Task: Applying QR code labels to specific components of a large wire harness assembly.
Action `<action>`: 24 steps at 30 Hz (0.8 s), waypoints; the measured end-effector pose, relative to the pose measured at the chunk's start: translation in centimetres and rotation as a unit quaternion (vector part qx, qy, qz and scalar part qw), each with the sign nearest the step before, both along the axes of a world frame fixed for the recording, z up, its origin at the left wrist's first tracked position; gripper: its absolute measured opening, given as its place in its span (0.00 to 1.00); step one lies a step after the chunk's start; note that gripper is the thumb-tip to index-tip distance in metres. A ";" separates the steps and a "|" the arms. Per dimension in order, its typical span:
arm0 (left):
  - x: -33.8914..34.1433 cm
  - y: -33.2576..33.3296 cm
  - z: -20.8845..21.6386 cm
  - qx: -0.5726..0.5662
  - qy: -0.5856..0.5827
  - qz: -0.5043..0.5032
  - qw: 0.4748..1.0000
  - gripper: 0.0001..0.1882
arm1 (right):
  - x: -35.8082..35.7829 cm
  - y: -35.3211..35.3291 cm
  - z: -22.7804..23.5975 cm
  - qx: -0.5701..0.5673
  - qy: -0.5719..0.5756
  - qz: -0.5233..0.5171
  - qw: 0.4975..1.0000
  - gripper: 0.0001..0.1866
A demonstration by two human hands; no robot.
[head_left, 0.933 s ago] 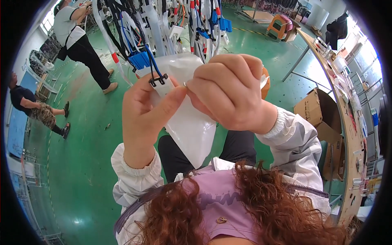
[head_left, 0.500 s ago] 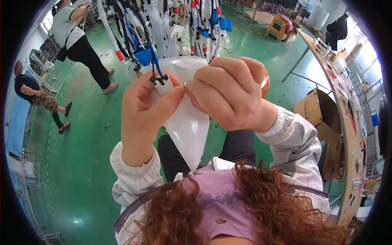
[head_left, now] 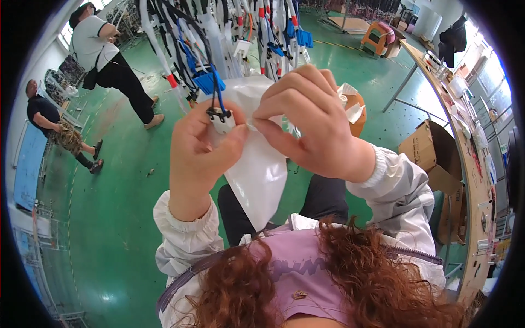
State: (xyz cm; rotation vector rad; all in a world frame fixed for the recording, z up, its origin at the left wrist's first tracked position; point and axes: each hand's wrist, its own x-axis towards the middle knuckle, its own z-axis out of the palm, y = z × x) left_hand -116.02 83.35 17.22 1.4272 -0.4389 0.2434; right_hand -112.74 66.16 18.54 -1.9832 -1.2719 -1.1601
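Note:
My left hand (head_left: 198,150) grips a small white connector (head_left: 223,125) between thumb and fingers. A black clip-like part (head_left: 218,113) sits on its top, and thin blue and black wires (head_left: 216,90) run up from it. My right hand (head_left: 317,123) is beside it, its thumb and index fingertips brought together close to the left thumb. Whatever is pinched there is too small or hidden to make out. Behind both hands hangs a glossy white sheet (head_left: 260,175), tapering to a point above my lap.
Bundled cables (head_left: 219,38) with blue and white connectors hang just ahead. An orange stool (head_left: 356,117) bearing white scraps is behind my right hand. A long workbench (head_left: 456,147) and cardboard boxes (head_left: 424,145) line the right. Two people (head_left: 104,52) stand at the left.
My right hand's fingers have loosened from a tight curl and moved slightly away from the connector. The small white bit seen at its fingertips no longer shows. My left hand keeps its grip.

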 end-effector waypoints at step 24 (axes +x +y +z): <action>2.1 0.9 0.2 0.055 -0.006 -0.048 0.997 0.03 | 4.0 -1.0 -0.2 0.082 0.675 0.378 0.628 0.17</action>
